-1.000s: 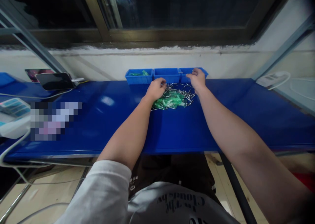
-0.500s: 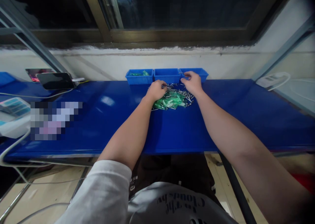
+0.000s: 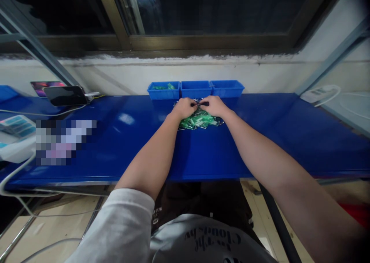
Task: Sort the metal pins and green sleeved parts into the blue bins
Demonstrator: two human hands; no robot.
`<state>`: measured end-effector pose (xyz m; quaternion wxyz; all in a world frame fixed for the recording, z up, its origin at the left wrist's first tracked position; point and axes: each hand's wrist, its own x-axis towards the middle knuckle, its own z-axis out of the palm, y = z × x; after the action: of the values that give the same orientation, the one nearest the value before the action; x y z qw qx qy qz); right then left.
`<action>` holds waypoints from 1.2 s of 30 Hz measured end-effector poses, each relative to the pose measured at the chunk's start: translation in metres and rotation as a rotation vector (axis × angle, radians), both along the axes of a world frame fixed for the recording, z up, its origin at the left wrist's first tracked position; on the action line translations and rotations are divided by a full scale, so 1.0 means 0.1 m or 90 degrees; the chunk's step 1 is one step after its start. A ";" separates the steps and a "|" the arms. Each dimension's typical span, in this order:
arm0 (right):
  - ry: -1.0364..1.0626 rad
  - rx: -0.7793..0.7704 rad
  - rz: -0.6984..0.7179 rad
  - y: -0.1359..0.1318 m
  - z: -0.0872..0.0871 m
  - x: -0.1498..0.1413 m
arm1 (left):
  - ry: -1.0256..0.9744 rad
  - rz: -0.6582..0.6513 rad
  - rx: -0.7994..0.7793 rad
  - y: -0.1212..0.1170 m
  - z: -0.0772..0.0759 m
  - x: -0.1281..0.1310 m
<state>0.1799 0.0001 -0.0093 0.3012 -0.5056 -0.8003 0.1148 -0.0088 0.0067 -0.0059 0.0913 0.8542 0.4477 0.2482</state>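
Note:
A heap of green plastic pieces [image 3: 199, 121] mixed with thin silvery metal pins [image 3: 221, 121] lies on the blue table. My left hand [image 3: 184, 108] rests at the heap's left back side, its fingers closed in a pinch. Just beside it my right hand [image 3: 214, 105] is closed too, with its fingertips almost meeting those of the left. Whatever sits between the fingertips is too small to make out. Both hands hide the back of the heap.
Three blue bins stand against the wall: a left bin [image 3: 163, 95] with green pieces in it, a middle bin [image 3: 196, 89] and a right bin [image 3: 229, 88]. A phone [image 3: 66, 95] leans at the back left. White cables run along the left side.
My right hand has come left and down from the front of the right bin to my left hand over the heap. My left hand has barely moved.

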 end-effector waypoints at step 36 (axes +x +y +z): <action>0.416 -0.002 -0.003 -0.04 0.13 -0.09 | -0.146 0.029 0.049 -0.06 0.06 0.04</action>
<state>0.1705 -0.0036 0.0041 0.5413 -0.4443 -0.6602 0.2715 -0.0049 0.0012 -0.0004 0.1032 0.8128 0.4434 0.3634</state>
